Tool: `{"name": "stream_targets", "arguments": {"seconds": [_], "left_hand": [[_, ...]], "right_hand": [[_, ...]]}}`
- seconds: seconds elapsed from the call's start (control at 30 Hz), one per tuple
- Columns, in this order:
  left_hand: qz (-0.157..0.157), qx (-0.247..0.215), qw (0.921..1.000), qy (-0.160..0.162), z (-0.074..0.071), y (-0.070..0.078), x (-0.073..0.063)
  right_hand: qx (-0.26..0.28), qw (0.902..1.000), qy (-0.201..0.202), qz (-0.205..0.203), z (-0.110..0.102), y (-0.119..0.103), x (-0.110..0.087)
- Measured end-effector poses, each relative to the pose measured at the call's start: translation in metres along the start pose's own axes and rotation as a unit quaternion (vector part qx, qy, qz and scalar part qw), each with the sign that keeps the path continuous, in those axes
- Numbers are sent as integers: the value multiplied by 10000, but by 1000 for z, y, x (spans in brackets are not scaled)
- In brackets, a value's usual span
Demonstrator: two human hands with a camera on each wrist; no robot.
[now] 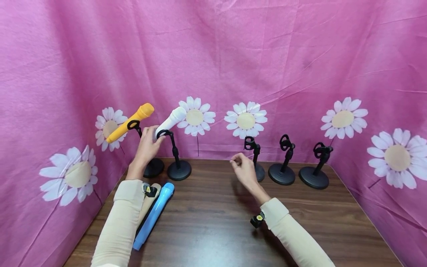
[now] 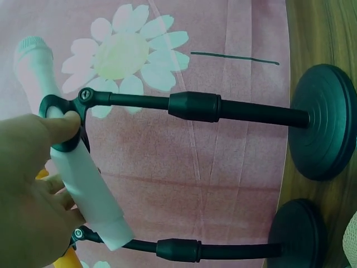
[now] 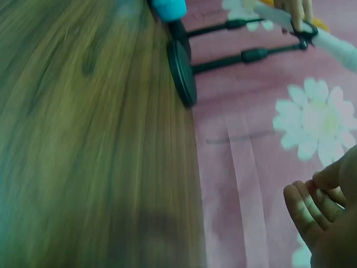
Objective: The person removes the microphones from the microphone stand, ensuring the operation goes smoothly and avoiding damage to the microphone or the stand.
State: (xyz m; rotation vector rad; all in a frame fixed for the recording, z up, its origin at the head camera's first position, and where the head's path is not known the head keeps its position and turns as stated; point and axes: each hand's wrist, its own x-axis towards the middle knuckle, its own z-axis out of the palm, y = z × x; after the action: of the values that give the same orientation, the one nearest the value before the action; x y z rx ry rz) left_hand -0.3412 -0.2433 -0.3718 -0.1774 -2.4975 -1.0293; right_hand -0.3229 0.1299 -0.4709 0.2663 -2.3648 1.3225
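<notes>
A white microphone [image 1: 174,117] sits tilted in the ring clip of a black desk stand [image 1: 179,170]. My left hand [image 1: 147,145] grips it at the clip; in the left wrist view the thumb presses on the clip [image 2: 68,144] and the fingers curl behind the white handle [image 2: 92,198]. Just left, a yellow microphone [image 1: 125,126] leans in the clip of another black stand [image 1: 154,167]. My right hand [image 1: 245,171] hovers with loosely curled fingers and nothing in them, in front of a stand [image 1: 259,172] whose clip holds nothing.
Beneath the left forearm lie a blue microphone [image 1: 155,215] and a beige microphone [image 1: 146,204] on the wooden table [image 1: 213,222]. Two further black stands [image 1: 281,174] [image 1: 314,177] stand at the right rear. A pink flowered cloth [image 1: 213,55] hangs behind and at both sides.
</notes>
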Motion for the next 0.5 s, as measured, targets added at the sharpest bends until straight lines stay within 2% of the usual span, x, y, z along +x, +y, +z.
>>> {"name": "stream_targets", "arguments": {"seconds": [0.17, 0.33, 0.5], "left_hand": [[103, -346, 9993, -46, 0, -3, 0], [126, -660, 9977, -101, 0, -4, -2], [216, -866, 9958, -182, 1, -1, -4]], "right_hand": [[3, 9976, -585, -361, 22, -18, 7], [-98, 9908, -1203, -613, 40, -35, 18], [-94, 9849, -1554, -758, 57, -52, 32]]}}
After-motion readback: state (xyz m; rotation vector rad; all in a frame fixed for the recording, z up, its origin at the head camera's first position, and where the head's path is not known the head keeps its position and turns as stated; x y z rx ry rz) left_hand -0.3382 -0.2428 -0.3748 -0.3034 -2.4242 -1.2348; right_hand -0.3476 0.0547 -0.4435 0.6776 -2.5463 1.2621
